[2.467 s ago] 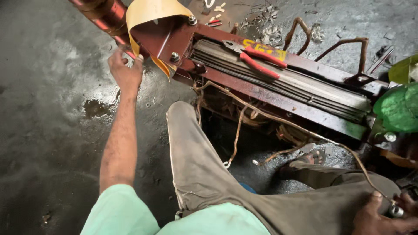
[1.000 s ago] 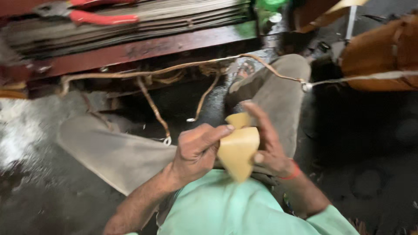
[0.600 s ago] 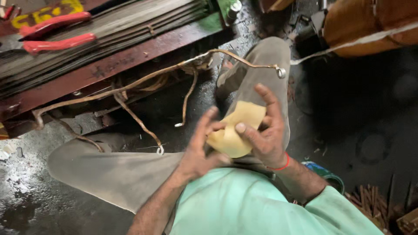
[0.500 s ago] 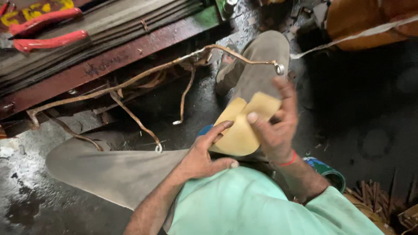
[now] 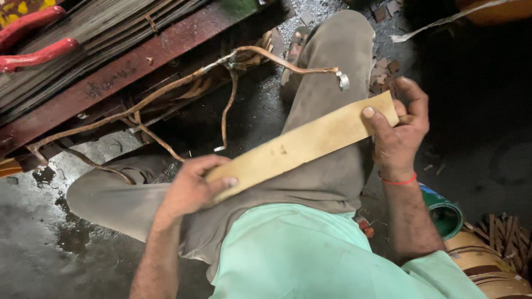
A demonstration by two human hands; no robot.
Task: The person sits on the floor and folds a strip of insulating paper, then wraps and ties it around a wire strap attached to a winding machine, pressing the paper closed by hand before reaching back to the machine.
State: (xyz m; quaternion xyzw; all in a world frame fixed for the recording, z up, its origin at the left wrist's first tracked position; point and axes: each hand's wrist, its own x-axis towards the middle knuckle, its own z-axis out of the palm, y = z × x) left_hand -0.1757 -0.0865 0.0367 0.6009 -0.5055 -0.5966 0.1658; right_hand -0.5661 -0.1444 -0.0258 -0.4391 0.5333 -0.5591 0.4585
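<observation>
Tan strip [image 5: 302, 145] stretched flat over lap betw. both hands, slanting up to the right. Left hand [image 5: 191, 188] pinching lower end, thumb on top, fingers curled under; right hand [image 5: 402, 133] pinching upper end, thumb pressed on face. Prob. light, thin, bendy like insulating paper/board, creasable; best gripped at ends, as now. Yellow-marked red patch [image 5: 16, 8] top left, by red plier handles [image 5: 33, 47]; green tin [image 5: 446, 213] at right hip.
</observation>
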